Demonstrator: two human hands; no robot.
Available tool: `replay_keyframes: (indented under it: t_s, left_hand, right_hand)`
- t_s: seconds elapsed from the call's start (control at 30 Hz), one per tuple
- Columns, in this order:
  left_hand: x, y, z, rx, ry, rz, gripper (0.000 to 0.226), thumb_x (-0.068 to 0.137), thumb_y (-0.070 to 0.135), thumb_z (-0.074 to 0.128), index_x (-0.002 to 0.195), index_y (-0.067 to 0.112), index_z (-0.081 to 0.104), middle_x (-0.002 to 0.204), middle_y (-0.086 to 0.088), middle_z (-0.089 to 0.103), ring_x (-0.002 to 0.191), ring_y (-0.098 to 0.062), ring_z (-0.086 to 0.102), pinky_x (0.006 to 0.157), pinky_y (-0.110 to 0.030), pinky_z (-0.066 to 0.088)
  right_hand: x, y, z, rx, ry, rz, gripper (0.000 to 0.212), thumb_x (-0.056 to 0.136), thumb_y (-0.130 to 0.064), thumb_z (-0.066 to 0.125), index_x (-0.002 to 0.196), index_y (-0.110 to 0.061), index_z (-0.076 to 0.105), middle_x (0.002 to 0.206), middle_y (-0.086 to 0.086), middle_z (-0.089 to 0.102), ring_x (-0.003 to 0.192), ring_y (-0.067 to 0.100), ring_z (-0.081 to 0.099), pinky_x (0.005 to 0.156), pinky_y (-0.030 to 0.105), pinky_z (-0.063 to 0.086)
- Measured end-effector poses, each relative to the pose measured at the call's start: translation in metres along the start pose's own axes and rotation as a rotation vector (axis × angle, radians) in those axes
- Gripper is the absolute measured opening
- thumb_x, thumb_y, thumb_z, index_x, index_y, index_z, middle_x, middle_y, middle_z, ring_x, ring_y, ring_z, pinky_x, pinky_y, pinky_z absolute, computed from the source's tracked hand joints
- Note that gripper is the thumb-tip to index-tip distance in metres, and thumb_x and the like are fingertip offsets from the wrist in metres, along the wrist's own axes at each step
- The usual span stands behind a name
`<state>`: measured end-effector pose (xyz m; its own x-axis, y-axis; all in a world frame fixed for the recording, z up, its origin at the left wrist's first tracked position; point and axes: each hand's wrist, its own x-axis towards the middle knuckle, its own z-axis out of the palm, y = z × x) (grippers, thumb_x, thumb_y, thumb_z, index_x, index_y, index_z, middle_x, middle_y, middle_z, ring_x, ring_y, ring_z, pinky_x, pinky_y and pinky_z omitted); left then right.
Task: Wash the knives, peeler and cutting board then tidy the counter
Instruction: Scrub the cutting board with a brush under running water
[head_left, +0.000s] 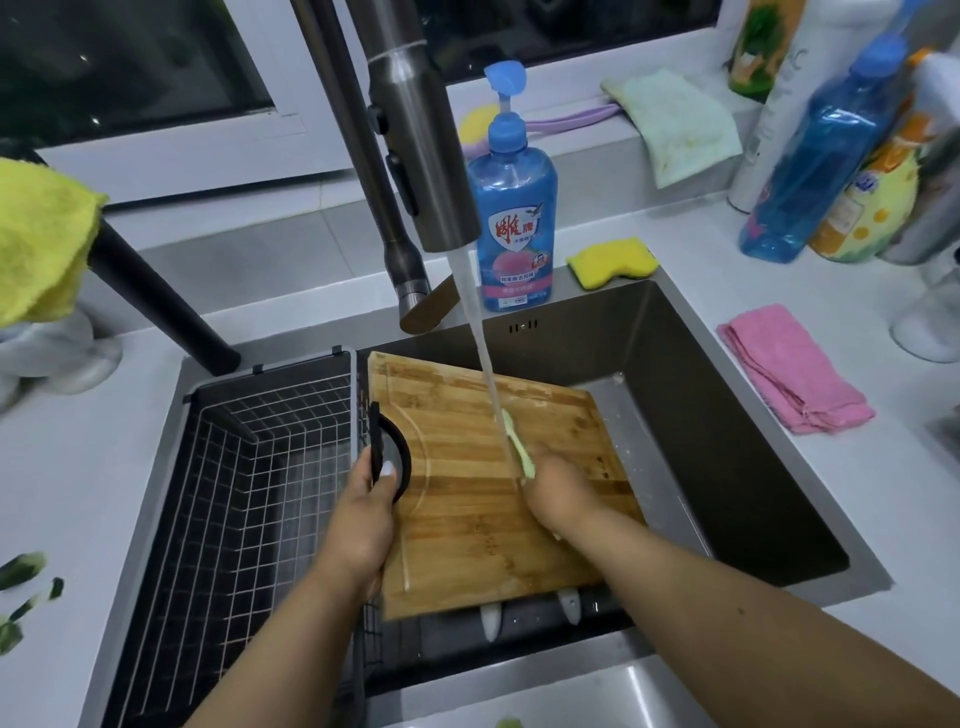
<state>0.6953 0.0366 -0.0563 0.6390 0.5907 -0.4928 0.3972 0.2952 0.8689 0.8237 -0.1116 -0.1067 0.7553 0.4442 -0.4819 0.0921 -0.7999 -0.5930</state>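
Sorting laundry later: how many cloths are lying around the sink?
3: yellow cloth draped far left, pale green cloth on the windowsill, pink cloth folded on the right counter. Others may be out of view.

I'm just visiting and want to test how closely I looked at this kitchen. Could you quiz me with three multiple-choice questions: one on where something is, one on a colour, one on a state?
1. Where does the rectangular wooden cutting board lie?
A. In the wire basket
B. Across the dark steel sink
C. On the window sill

2. What colour is the folded cloth on the white counter right of the sink?
A. Pink
B. Black
C. Orange

3. What is the steel tap doing?
A. It is off
B. It is dripping
C. It is running

Answers: 1 B, the board spans the basin, with the left hand gripping its edge. 2 A, the cloth is plainly pink. 3 C, a steady stream falls to the board near the right hand.
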Motion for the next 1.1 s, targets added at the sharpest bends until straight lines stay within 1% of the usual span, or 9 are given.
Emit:
replay_keyframes:
  t_s: [0.13,0.3,0.37,0.43,0.5,0.67,0.8,0.93,1.1]
  left_hand:
    - [0.0,-0.003,-0.002,0.134,-0.006,0.065,0.026,0.101,0.033,0.042,0.124,0.042,0.052,0.117,0.002,0.066,0.107,-0.023,0.064,0.092,-0.053,0.051]
    - [-0.002,-0.003,-0.002,0.203,-0.018,0.1,0.031,0.101,0.034,0.042,0.131,0.039,0.049,0.123,0.005,0.063,0.112,-0.018,0.06,0.097,-0.048,0.048]
    - [-0.003,-0.002,-0.001,0.2,-0.022,0.11,0.034,0.101,0.033,0.04,0.134,0.035,0.047,0.123,0.006,0.062,0.111,-0.016,0.06,0.095,-0.045,0.049]
    - [-0.004,-0.002,0.0,0.202,-0.033,0.118,0.034,0.101,0.032,0.04,0.135,0.035,0.046,0.123,0.007,0.062,0.111,-0.016,0.06,0.095,-0.045,0.049]
    - [-0.005,-0.002,0.0,0.213,-0.029,0.122,0.035,0.101,0.034,0.041,0.135,0.036,0.045,0.123,0.007,0.061,0.111,-0.015,0.06,0.096,-0.046,0.049]
    - [-0.003,-0.004,-0.002,0.233,-0.013,0.102,0.039,0.098,0.041,0.042,0.137,0.04,0.042,0.129,0.007,0.058,0.116,-0.018,0.057,0.099,-0.05,0.046]
    - [-0.004,-0.004,-0.002,0.255,-0.011,0.113,0.043,0.099,0.04,0.042,0.142,0.036,0.038,0.134,0.005,0.054,0.12,-0.018,0.054,0.102,-0.049,0.045]
    - [-0.005,-0.005,-0.003,0.265,-0.019,0.108,0.043,0.098,0.043,0.042,0.141,0.038,0.039,0.133,0.006,0.054,0.121,-0.02,0.053,0.102,-0.051,0.044]
    - [-0.004,-0.008,-0.005,0.269,-0.002,0.097,0.045,0.096,0.047,0.043,0.14,0.04,0.038,0.134,0.006,0.055,0.12,-0.02,0.054,0.101,-0.052,0.044]
  right_hand:
    - [0.0,-0.023,-0.005,0.057,-0.108,-0.111,0.044,0.1,-0.033,0.039,0.144,-0.038,0.033,0.118,0.004,0.056,0.1,0.022,0.057,0.079,0.031,0.047]
    - [0.029,-0.024,-0.012,0.069,0.022,0.115,0.042,0.101,-0.043,0.03,0.142,-0.038,0.036,0.104,0.005,0.059,0.088,0.023,0.059,0.073,0.036,0.052]
    - [0.021,-0.032,-0.004,0.097,0.003,0.066,0.041,0.101,-0.04,0.031,0.14,-0.034,0.04,0.102,0.005,0.058,0.085,0.021,0.06,0.07,0.035,0.054]
    - [0.016,-0.049,0.002,0.072,-0.038,-0.082,0.047,0.102,-0.03,0.033,0.147,-0.037,0.023,0.096,0.002,0.053,0.078,0.015,0.056,0.059,0.027,0.047]
    - [0.027,-0.058,0.0,0.045,-0.046,-0.139,0.052,0.101,-0.023,0.034,0.147,-0.041,0.015,0.099,0.008,0.054,0.081,0.02,0.058,0.063,0.03,0.049]
    - [0.034,-0.042,-0.016,0.081,0.037,0.037,0.036,0.1,-0.021,0.042,0.134,-0.012,0.046,0.118,0.015,0.057,0.1,0.032,0.06,0.086,0.036,0.052]
    - [0.028,-0.057,-0.004,0.164,-0.003,-0.13,0.043,0.1,-0.029,0.042,0.143,-0.033,0.037,0.117,0.001,0.048,0.089,0.018,0.058,0.072,0.03,0.052]
    - [0.054,-0.034,-0.021,0.335,0.068,0.103,0.031,0.097,-0.031,0.046,0.124,-0.024,0.06,0.095,0.002,0.062,0.081,0.021,0.06,0.072,0.032,0.053]
    - [0.049,-0.011,-0.011,0.194,0.03,0.071,0.042,0.099,-0.025,0.04,0.14,-0.03,0.042,0.117,0.002,0.053,0.091,0.019,0.058,0.075,0.031,0.052]
